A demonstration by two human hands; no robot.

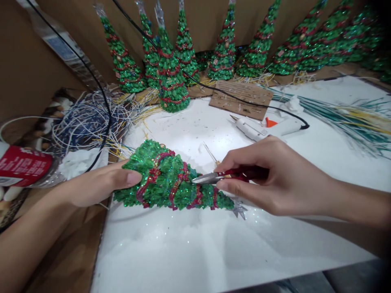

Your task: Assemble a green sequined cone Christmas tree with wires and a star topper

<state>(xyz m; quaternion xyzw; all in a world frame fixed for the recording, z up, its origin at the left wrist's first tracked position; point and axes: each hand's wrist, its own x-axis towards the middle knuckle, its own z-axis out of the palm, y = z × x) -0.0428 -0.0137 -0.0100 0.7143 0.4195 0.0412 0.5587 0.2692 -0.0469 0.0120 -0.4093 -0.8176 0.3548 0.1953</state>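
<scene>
A small green glittery tree point(165, 179) with red garlands lies tilted on its side above the white board, its clear star tip point(240, 209) pointing right. My left hand point(100, 181) grips its wide base, thumb on top; the other fingers are hidden beneath. In my right hand point(269, 175) is a pair of red-handled snips point(210, 178), held between thumb and fingers. Their pointed metal tips touch or nearly touch the middle of the tree. Just behind the snips, a thin metal tool point(210, 152) lies on the board.
A white glue gun point(259, 127) and corrugated cardboard point(241, 99) lie behind my right hand. Several finished trees point(224, 53) line the back. Tangled wires point(82, 122) and a red-labelled bottle point(24, 166) are left. A black cable point(106, 110) crosses the view. Green strands point(332, 116) lie right.
</scene>
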